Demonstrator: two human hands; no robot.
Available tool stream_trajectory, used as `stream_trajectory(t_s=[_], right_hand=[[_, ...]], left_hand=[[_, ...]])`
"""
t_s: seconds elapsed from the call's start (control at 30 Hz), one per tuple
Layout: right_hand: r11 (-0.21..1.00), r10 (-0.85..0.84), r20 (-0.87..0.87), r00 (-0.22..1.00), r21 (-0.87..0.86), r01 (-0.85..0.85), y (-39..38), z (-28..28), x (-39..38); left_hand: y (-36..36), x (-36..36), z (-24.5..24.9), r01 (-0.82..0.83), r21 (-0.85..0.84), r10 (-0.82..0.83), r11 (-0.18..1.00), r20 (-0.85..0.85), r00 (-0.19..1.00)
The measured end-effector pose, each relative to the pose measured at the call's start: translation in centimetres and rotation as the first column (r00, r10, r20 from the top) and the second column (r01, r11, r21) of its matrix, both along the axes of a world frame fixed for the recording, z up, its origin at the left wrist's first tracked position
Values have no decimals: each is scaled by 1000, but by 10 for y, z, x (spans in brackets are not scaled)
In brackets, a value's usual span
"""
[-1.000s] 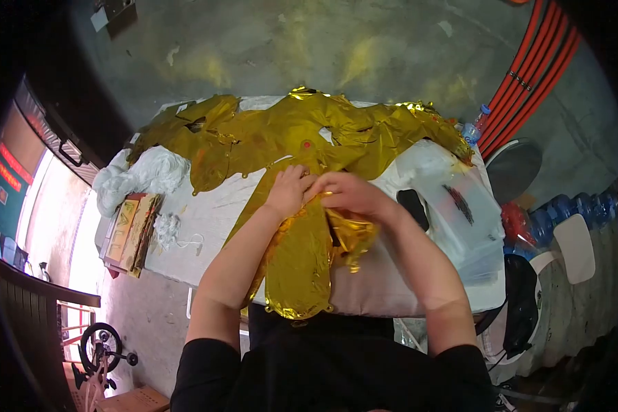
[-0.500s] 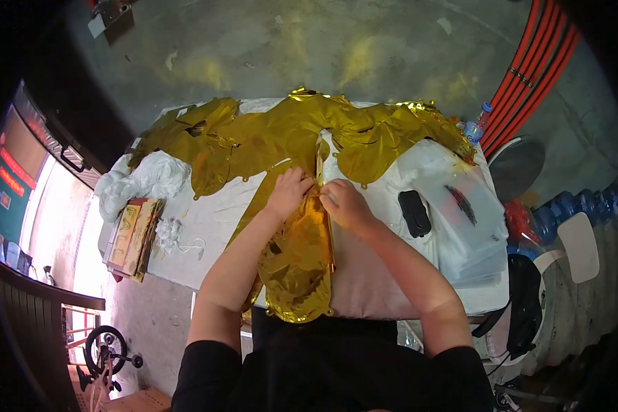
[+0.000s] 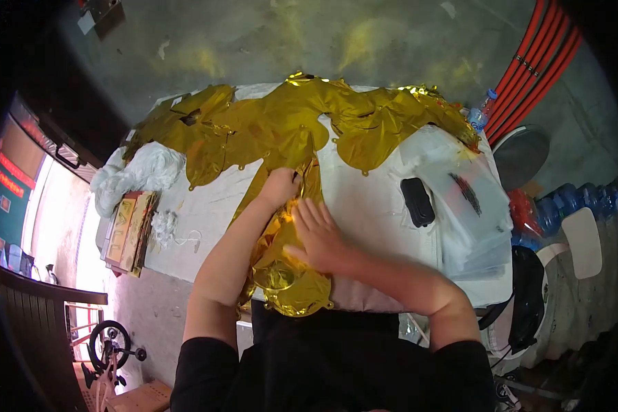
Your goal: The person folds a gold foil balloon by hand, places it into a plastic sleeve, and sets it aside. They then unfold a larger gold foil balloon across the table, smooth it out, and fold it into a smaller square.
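Gold foil sheets [image 3: 281, 130] lie spread across the far side of the white-covered table [image 3: 371, 226]. A long gold foil strip [image 3: 302, 292] runs from them down to the near edge. My left hand [image 3: 281, 187] is closed on the upper part of this strip, fingers curled in. Just below and right of it, my right hand [image 3: 316, 237] rests on the crumpled foil with its fingers stretched out.
A black case [image 3: 417, 202] and clear plastic bags [image 3: 470, 226] lie on the right. At the left are white crumpled plastic [image 3: 147, 172], a stack of printed packets [image 3: 127, 230] and white string [image 3: 165, 230]. A bottle [image 3: 484, 110] stands at the far right corner.
My right hand has moved down and left and its fingers have spread over the foil. The foil between my hands has shifted left and is more crumpled. My left hand has moved slightly left.
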State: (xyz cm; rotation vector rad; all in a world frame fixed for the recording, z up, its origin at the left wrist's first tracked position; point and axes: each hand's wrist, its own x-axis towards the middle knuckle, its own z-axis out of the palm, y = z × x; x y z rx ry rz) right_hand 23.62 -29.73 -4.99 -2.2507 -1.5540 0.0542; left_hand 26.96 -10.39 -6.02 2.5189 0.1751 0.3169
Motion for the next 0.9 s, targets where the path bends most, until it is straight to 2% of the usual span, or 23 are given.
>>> stream_trajectory(t_s=[0.07,0.13,0.17,0.23,0.27,0.3,0.33,0.4,0.43,0.47,0.5,0.57,0.7,0.77,0.83,0.9], right_hand=[[998,68,-24,997,14,-68,-16,5,-25],[956,273,-202,941,-52,-288,-31,22,-43],[954,277,-207,938,-56,-294,-37,29,-45],[782,568,-465,680,47,-621,-49,39,-48],[781,567,-470,676,46,-623,-51,43,-43],[819,471,-727,499,150,-553,-49,49,-31],[865,358,-901,247,220,-450,-47,54,-17],[971,212,-811,546,110,-214,-41,64,17],[974,225,-518,825,141,-177,-34,51,34],[971,181,-144,973,183,-153,-30,31,46],[971,178,-144,973,184,-151,-26,20,45],[996,-34,24,999,88,32,-13,7,34],[998,-17,-31,999,61,19,-7,0,20],[997,-33,11,999,69,32,-6,-2,18],[998,-32,18,999,55,31,-7,-2,17],[999,-34,26,999,41,33,-8,-2,15]], left_hand=[[-1,-3,0,-9,-11,9,1000,-7,1000],[-2,-2,3,-24,-43,23,999,-31,999],[-2,-2,4,-30,-49,29,998,-34,999],[-3,-3,7,-3,-99,-1,995,-35,999],[-4,-3,9,-6,-103,2,995,-39,999],[-5,-4,11,-4,-86,1,996,-29,1000],[-6,-4,12,0,-69,-1,998,-18,1000],[-4,-2,7,20,-74,-21,997,-4,1000],[-3,-2,6,41,-73,-40,996,16,999],[-3,-2,8,44,-73,-43,996,15,999],[-4,-2,11,38,-72,-39,997,-9,999],[-4,-2,11,32,-71,-35,997,-38,999],[-2,-1,6,43,-67,-43,997,-1,999],[-1,-2,6,44,-94,-44,995,8,999],[-2,-1,7,62,-29,-60,998,40,997],[-3,-2,10,51,-32,-51,998,8,999]])
